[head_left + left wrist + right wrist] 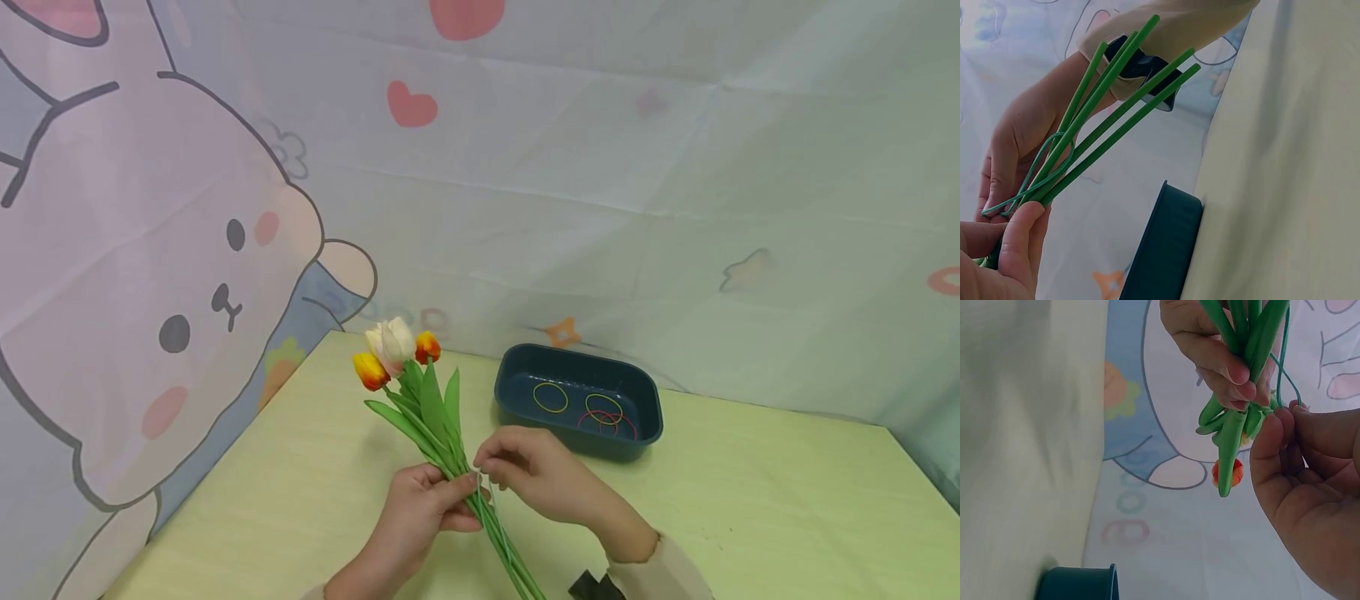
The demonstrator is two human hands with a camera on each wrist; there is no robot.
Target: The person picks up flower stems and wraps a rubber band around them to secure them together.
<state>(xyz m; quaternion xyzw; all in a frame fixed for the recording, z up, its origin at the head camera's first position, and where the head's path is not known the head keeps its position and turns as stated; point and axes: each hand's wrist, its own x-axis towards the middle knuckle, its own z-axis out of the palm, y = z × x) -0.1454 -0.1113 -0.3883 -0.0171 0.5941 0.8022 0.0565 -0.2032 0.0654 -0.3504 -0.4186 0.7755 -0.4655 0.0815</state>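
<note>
My left hand (426, 508) grips a bunch of artificial tulips by the green stems (501, 533), with a white bloom (392, 342) and orange-yellow blooms (371, 372) tilted up to the left. Just right of the stems, my right hand (546, 475) pinches a green rubber band (1282, 369) between thumb and fingertips, stretching it out from the bunch. In the left wrist view the band (1067, 164) loops around the stems (1110, 81), near the left thumb (1019, 244). Leaves hide part of the left fingers.
A dark blue basin (577, 437) stands behind my right hand near the table's back edge, holding several yellow and red rubber bands (551, 398). Behind the pale green table (787, 500) hangs a curtain (637, 167) with a printed rabbit.
</note>
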